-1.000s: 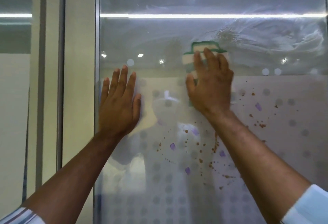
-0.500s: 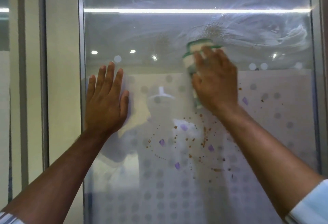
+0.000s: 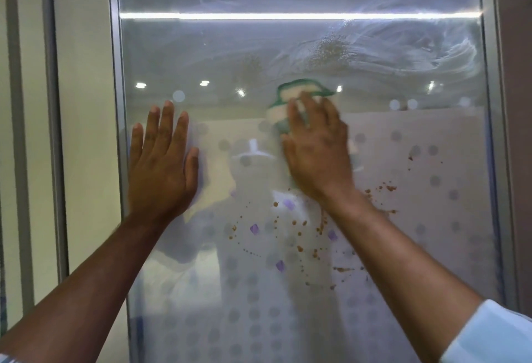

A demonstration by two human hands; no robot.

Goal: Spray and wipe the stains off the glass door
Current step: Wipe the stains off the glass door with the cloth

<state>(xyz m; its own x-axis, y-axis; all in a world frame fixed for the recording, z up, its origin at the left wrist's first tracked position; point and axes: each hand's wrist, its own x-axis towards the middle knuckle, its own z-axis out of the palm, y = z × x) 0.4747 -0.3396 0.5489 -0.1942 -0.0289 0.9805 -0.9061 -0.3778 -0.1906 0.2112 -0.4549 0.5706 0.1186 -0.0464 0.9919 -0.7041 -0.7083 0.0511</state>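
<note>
The glass door point(image 3: 178, 54) fills the view, streaked with wet white smears across its upper right. Brown stain specks point(image 3: 299, 233) spatter the frosted dotted lower half, below and right of my hands. My right hand point(image 3: 316, 147) presses a green-and-cream striped cloth point(image 3: 290, 98) flat against the glass at mid-height; the cloth pokes out above my fingers. My left hand point(image 3: 161, 161) lies flat on the glass to the left with its fingers straight and holds nothing. No spray bottle is in view.
A metal frame post point(image 3: 115, 103) borders the pane on the left, with a cream wall point(image 3: 83, 132) beyond it. Another frame post point(image 3: 492, 132) runs down the right side. Ceiling lights reflect in the glass.
The view has shifted left across the pane. My right hand with the cloth has slid slightly left and down. My left hand stays flat on the glass.
</note>
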